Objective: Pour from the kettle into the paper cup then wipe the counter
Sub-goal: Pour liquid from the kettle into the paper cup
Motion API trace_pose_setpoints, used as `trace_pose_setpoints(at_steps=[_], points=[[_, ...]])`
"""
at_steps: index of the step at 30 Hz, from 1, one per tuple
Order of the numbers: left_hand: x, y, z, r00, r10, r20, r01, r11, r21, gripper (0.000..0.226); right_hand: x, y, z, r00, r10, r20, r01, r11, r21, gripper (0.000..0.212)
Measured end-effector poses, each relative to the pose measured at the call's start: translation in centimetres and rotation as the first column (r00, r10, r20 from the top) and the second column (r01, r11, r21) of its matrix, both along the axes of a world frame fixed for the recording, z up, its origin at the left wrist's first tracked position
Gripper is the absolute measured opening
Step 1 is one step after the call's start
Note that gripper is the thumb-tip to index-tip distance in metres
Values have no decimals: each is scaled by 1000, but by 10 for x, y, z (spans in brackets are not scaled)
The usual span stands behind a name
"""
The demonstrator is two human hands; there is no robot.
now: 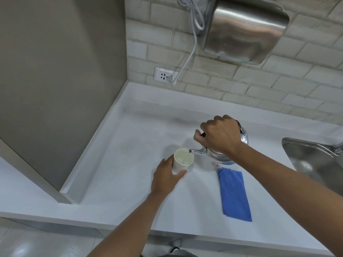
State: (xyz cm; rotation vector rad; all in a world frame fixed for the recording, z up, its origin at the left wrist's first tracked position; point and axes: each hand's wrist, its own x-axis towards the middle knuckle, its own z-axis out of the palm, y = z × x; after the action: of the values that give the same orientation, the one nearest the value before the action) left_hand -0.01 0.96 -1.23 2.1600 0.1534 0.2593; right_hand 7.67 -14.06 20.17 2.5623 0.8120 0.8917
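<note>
A white paper cup [182, 160] stands on the white counter [130, 164], with my left hand [166, 178] wrapped around its near side. My right hand [220, 135] grips the black handle of a shiny steel kettle [220, 155], which is tilted left. The kettle's spout [196, 151] hangs over the cup's right rim. Liquid shows inside the cup. A folded blue cloth [234, 194] lies flat on the counter, just below the kettle and right of the cup.
A steel sink [311, 160] is set into the counter at the right. On the brick back wall hang a steel hand dryer [245, 32] and a socket [166, 76] with a white cable plugged in. A grey side wall [55, 80] bounds the left.
</note>
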Motion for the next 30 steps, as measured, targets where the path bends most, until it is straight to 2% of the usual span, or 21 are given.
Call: trace_pose_setpoints(at_steps=[16,30], points=[[0,-1,1,1000,11,-14,-11,1000,-2,69,3,-4,-4,1000,6,8,-7,999,43,40],[-1,-2,2,1000,15,-17,-15,1000,8,63,7,-9,-7,1000,18,19,-19,997,77,40]])
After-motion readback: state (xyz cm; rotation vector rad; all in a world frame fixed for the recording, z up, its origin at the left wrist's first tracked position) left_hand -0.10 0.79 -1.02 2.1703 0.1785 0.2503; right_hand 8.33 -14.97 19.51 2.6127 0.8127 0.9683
